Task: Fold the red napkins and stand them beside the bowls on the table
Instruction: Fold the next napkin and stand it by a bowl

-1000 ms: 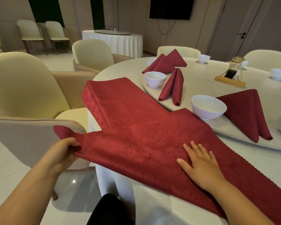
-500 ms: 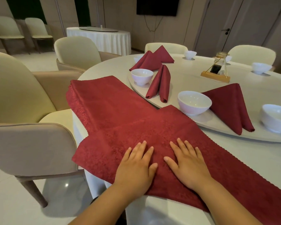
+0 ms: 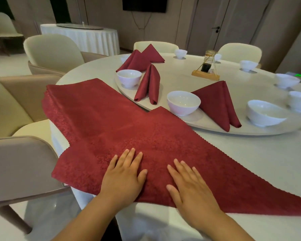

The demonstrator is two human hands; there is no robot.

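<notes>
**Banquet room, round white surface: both hands now flat on the red napkin**

Head view. A dining room with cream chairs holds a round white surface (image 3: 250,162), and you stand at its near edge. A red napkin (image 3: 155,136) lies spread in front of you as a wide triangle. Its point reaches toward the raised turntable (image 3: 215,131).

A second ago your left hand (image 3: 123,178) pinched the napkin's left corner out over the edge. It has since let go and lies flat beside your right hand (image 3: 189,186). All fingers (image 3: 129,157) are straight and relaxed, pressing the cloth and grasping nothing. This looks like smoothing the first fold, so the standing shape is not yet made.

Edges and room: the napkin's left corner overhangs the surface edge, just above a chair (image 3: 16,167). A flat stack of napkins (image 3: 87,105) lies beneath it on the left. The napkin's point sits near the closest bowl (image 3: 183,102), which has a folded napkin (image 3: 217,103) standing beside it. Bare surface opens to the right, between the cloth's long edge and the turntable rim.
</notes>
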